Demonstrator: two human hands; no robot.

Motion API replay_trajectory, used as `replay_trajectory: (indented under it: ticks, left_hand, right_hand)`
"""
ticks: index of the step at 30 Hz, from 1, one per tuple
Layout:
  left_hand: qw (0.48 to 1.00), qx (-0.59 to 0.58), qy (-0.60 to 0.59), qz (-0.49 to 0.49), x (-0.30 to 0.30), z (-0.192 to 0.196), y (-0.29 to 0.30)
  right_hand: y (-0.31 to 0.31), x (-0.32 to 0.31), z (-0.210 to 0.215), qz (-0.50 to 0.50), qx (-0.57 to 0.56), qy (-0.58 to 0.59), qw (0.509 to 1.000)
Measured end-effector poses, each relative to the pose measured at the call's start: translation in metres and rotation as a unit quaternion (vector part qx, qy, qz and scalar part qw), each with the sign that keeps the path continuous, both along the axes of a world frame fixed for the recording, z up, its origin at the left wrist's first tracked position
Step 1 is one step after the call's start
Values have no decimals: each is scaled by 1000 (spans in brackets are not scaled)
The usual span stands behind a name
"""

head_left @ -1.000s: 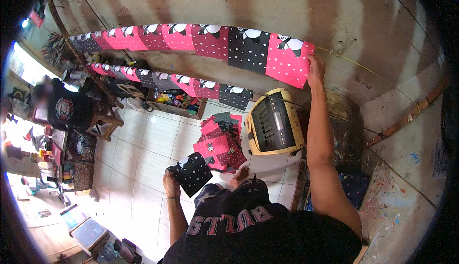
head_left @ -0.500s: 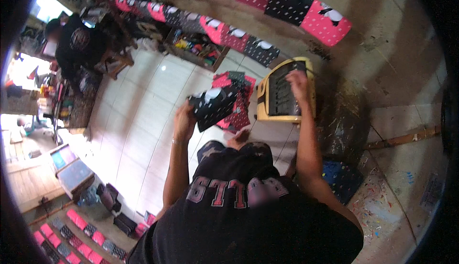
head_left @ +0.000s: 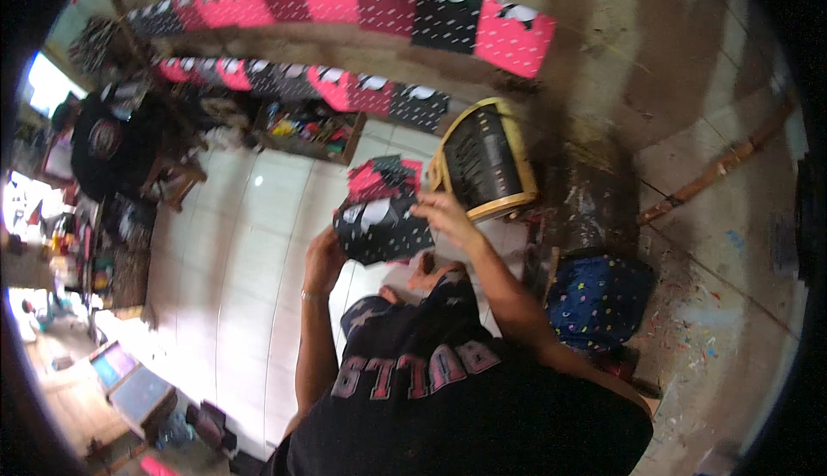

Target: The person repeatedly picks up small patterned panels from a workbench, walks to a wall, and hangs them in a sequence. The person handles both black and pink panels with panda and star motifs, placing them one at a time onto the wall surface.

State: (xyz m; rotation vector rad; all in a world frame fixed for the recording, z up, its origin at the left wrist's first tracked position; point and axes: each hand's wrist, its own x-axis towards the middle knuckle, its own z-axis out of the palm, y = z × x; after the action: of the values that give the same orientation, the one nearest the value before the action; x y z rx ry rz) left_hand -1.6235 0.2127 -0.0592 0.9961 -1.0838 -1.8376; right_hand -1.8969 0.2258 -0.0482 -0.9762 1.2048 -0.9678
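Left hand (head_left: pixel 324 261) grips black panda sheet (head_left: pixel 383 233); right hand (head_left: pixel 450 217) pinches its right edge. Likely straightening step; next move calls for light, even tension

And the left hand (head_left: pixel 324 261) is up, fingers seemingly curled; right hand (head_left: pixel 444 216) pinching slightly farther forward, forearm (head_left: pixel 504 286) slanting inward!

I see a black cloth shirt (head_left: pixel 482 420) with a curved row of large, pale-edged reddish block letters (head_left: pixel 418 371), dark bottoms (head_left: pixel 452 293) scattered with pale stars, a thin pale band (head_left: pixel 312 296) at the left hand's (head_left: pixel 323 261) wrist, bare forearms (head_left: pixel 501 285), bare feet (head_left: pixel 431 276).
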Motion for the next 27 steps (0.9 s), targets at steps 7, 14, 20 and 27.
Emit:
replay_trajectory:
  ticks: [7,14,20,27]
  left_hand:
    - [994,86,-55,35,-5,-68,31]
    - [970,200,-12,137,-26,-112,40]
    - [967,200,-45,152,-71,-126,29]
    - [945,245,-94,196,-100,-144,54]
  right_hand:
    - [-22,-89,77,16,-119,288,950]
    - [-53,-257,216,-270,-233,80,931]
    - [-119,-366,187,-360,-301,-59,881]
    - [-157,-418,104,-427,-220,-69,874]
